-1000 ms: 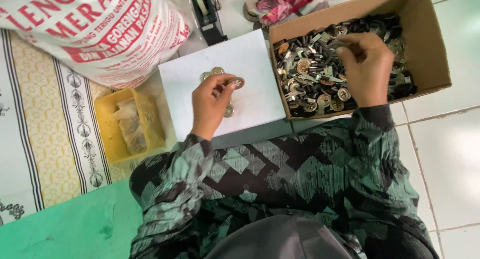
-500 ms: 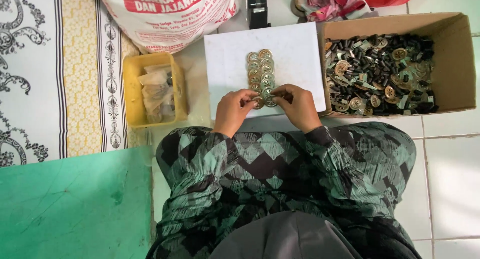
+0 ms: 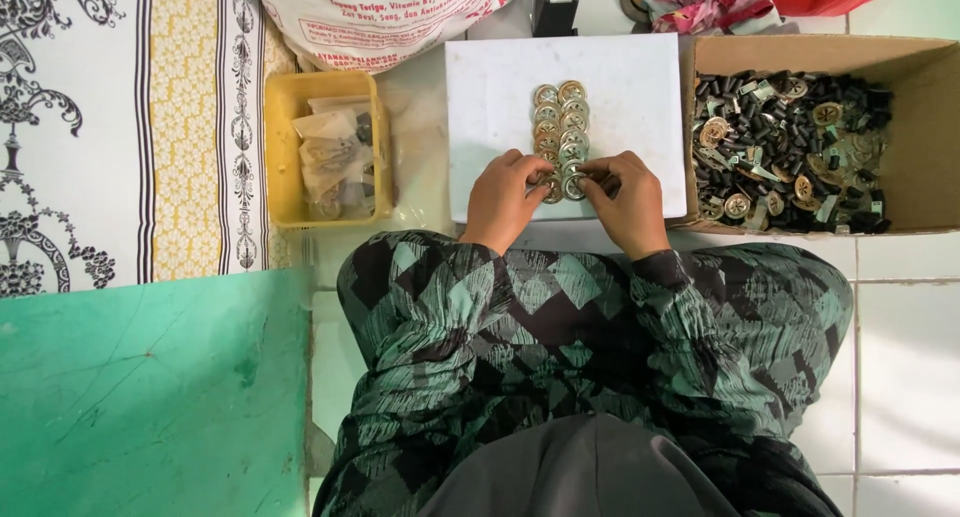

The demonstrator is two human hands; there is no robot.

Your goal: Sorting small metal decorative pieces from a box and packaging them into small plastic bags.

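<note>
Cardboard box (image 3: 920, 127) flanks white board (image 3: 640, 87), yellow tray (image 3: 280, 147).

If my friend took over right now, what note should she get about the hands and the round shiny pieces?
Left hand and right hand: both at the near end of the round metal pieces, fingertips pinching the last ones.
Pieces: two neat columns on the white board.
Loose parts: many more in the cardboard box on the right.
Yellow tray with small bags: untouched, on the left.
Done: two columns laid. Left: the box pile.

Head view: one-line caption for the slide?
Both hands, left hand and right hand, line up round metal discs in two rows on a white board, beside a cardboard box of mixed parts.
</note>
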